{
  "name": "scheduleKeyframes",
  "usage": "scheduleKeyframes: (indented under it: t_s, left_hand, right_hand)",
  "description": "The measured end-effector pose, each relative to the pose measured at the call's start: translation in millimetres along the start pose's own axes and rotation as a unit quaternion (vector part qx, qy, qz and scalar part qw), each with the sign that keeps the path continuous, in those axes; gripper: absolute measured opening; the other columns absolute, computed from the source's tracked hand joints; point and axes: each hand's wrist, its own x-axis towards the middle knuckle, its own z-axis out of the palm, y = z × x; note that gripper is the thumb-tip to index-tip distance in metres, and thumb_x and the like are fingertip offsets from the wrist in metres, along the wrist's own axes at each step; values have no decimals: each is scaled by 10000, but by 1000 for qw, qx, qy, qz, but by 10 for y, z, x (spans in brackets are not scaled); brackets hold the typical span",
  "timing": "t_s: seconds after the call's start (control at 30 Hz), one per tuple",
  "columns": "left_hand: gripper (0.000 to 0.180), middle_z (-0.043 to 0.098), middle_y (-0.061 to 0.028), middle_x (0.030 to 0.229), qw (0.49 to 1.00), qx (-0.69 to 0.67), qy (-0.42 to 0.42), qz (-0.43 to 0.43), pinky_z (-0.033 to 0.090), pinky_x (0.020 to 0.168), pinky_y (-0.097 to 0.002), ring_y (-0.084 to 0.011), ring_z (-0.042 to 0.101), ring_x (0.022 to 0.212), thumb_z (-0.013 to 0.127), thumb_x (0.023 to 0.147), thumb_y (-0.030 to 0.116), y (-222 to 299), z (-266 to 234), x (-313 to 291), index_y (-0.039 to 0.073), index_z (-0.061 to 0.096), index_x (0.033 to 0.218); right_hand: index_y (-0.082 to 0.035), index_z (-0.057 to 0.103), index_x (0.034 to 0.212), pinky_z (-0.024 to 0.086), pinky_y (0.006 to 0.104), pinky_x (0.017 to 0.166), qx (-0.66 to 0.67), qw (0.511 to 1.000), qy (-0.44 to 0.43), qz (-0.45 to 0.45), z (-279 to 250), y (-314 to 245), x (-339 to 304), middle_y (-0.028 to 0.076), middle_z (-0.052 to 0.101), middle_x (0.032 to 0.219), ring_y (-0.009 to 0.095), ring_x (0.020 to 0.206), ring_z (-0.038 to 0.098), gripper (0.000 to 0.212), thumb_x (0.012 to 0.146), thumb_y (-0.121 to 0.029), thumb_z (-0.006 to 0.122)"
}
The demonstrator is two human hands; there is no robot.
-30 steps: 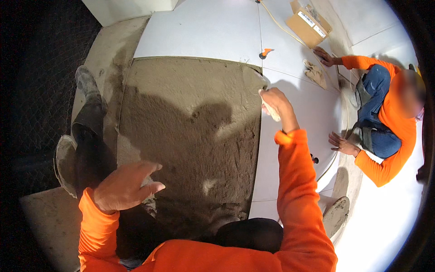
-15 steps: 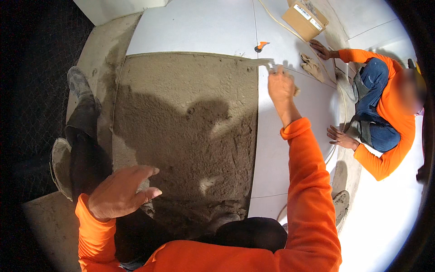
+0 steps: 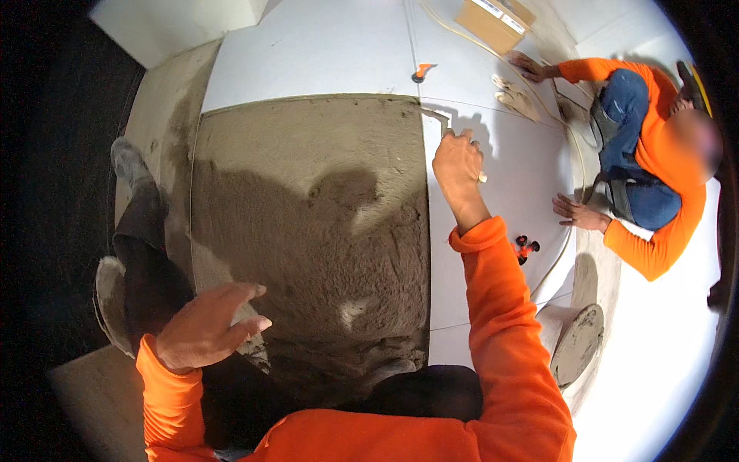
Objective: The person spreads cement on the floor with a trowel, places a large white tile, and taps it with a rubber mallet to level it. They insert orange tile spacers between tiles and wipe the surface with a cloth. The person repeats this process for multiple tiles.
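Observation:
My right hand (image 3: 459, 171) is closed round the handle of a trowel (image 3: 436, 115). Its narrow blade reaches left over the edge of a pale floor tile (image 3: 500, 177), beside the far right corner of a grey-brown mortar bed (image 3: 285, 138). Part of the handle is hidden by my fingers. Over the near left side of the bed hovers my left hand (image 3: 208, 327), fingers and thumb apart, with nothing in it. The mortar looks smoother at the far side and rougher close to me.
A co-worker (image 3: 654, 162) in orange crouches at the right, both hands on the tiles. Around are a cardboard box (image 3: 493, 25), gloves (image 3: 516, 100), a hose (image 3: 573, 154), an orange-and-black tool (image 3: 421, 73), red-and-black pieces (image 3: 525, 249) and a bucket (image 3: 550, 327). Black netting (image 3: 69, 154) hangs left.
My right hand has drawn the trowel nearer to me, from the bed's far right corner toward the tile edge. The view has shifted, showing the red-and-black pieces and more of the bucket.

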Motion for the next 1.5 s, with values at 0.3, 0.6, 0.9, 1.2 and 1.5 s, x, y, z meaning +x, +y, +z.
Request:
scheduleKeyframes:
  t_s: [0.3,0.6,0.9,1.2,1.5]
  left_hand:
    - [633,666,-331,1332,997,-1,-44,-57,478,1093,-470,-451,655,1247,614,1057,432,-26,62,108,-104,600,1394]
    - [679,628,-297,1455,971,148,-42,-181,418,1170,-425,-409,582,1390,577,1043,445,-50,-60,427,-107,582,1438]
    - [651,625,-292,1460,983,93,-68,-142,410,1183,-434,-400,574,1402,584,1037,437,-60,148,658,-95,611,1411]
    - [646,603,-268,1502,958,201,-82,-187,407,1197,-459,-416,560,1413,569,1053,466,-241,124,540,-28,595,1469]
    - [688,606,-259,1495,982,85,-58,-158,426,1184,-466,-410,565,1401,582,1063,516,-105,-7,411,-27,571,1486]
  right_hand:
    - [-33,674,1216,575,578,866,386,920,-39,53,-298,1459,-2301,296,740,991,502,963,709,368,938,-273,684]
    - [-22,786,1085,600,474,809,41,882,35,468,-2084,3684,-4801,274,755,884,387,875,775,244,976,-224,702]
    - [50,715,896,590,395,604,221,869,-222,384,-1836,4535,-4836,157,731,755,271,613,721,403,1019,-319,611]
    - [11,753,1016,539,321,518,374,790,-153,462,-1886,4757,-5219,71,726,770,163,595,682,344,1004,-330,710]
    - [21,713,995,428,290,535,504,835,-145,165,-1176,2860,-3171,12,601,720,122,598,546,359,1056,-328,650]
